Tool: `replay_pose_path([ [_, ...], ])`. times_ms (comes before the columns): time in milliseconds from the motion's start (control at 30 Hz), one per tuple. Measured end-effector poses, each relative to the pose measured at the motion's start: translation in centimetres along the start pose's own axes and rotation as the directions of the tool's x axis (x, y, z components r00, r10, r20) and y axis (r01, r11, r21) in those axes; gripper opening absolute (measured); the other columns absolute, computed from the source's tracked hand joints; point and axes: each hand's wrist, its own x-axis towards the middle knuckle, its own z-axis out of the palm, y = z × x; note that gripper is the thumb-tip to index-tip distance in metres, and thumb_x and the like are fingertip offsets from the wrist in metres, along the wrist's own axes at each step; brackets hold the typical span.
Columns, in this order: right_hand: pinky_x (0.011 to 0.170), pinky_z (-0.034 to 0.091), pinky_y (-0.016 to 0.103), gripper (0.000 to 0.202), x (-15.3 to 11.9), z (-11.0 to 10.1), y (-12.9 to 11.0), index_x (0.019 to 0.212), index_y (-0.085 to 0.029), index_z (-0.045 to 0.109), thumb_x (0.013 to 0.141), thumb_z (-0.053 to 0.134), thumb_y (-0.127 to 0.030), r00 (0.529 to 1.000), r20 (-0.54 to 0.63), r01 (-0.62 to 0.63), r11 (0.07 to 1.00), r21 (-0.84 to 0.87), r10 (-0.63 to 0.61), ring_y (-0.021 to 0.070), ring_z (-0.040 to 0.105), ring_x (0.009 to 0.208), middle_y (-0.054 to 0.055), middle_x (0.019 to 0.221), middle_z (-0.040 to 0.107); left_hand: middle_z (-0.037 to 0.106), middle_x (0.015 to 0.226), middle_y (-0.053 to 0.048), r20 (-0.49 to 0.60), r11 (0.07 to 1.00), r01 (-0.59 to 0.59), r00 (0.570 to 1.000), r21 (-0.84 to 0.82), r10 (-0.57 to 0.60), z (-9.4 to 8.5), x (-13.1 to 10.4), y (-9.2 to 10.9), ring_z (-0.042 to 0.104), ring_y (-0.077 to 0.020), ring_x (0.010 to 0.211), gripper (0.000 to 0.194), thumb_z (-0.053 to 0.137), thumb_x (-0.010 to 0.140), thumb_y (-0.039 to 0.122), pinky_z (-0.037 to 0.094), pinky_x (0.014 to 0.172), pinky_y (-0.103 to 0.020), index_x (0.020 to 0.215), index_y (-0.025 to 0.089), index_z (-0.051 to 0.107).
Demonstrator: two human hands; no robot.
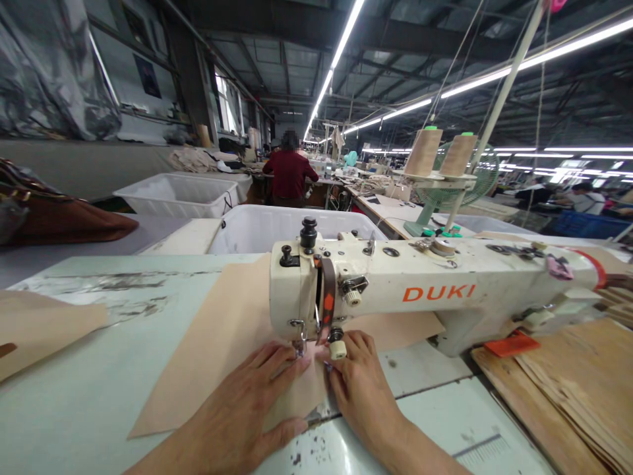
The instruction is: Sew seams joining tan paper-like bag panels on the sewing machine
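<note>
A white sewing machine point(380, 280) with orange DUKI lettering stands before me. Beneath its needle and presser foot point(300, 344) lies a large flat beige fabric piece point(198, 349), reaching out to the left and behind the machine's head. My left hand point(242, 402) rests flat on this piece, fingers stretched toward the presser foot and thumb apart. Just right of the needle, my right hand point(363, 379) has its fingers bent, with thumb and forefinger closed at the piece's edge. The fingertips of that hand are partly hidden behind the machine's pale knob point(337, 349).
Another beige piece point(44, 330) lies at the left of the worn pale-green table point(74, 409). Stacked brown panels point(573, 389) and an orange-red flat item point(512, 344) are on the right. Behind the machine are white bins point(297, 221), thread cones point(424, 152) and a person in dark red point(290, 173).
</note>
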Motion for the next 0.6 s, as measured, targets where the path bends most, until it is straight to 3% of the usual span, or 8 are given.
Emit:
replay_pose_path([
  [367,0.099,0.036,0.039,0.039,0.1,0.2,0.4,0.102,-0.019,0.066,0.077,0.049,0.005,0.999,0.047,0.004,0.999,-0.051,-0.001,0.0223,0.050,0.105,0.006,0.109,0.063,0.047,0.145,-0.006,0.030,0.998,0.067,0.997,-0.018,-0.066,0.8,0.1,0.1,0.041,-0.0319,0.132,0.072,0.060,0.092,0.053,0.034,0.113,-0.052,0.153,0.029,0.029],
  [467,0.097,0.039,0.038,0.035,0.6,0.1,1.0,0.103,-0.017,0.064,0.079,0.049,0.003,0.992,0.121,0.063,0.989,-0.131,-0.047,0.0227,0.051,0.110,0.009,0.115,0.062,0.044,0.147,-0.007,0.045,0.997,0.072,0.996,-0.009,-0.071,0.8,0.1,0.2,0.038,-0.0313,0.135,0.071,0.059,0.093,0.050,0.030,0.115,-0.053,0.153,0.028,0.029],
  [600,0.092,0.043,0.037,0.023,2.3,-0.1,1.9,0.099,-0.016,0.065,0.085,0.050,-0.005,0.973,0.194,0.166,0.965,-0.201,-0.127,0.0238,0.055,0.105,0.010,0.107,0.065,0.048,0.143,-0.008,0.048,0.996,0.091,0.995,-0.011,-0.090,0.5,0.3,0.6,0.041,-0.0302,0.133,0.066,0.058,0.093,0.051,0.032,0.114,-0.052,0.150,0.028,0.036],
])
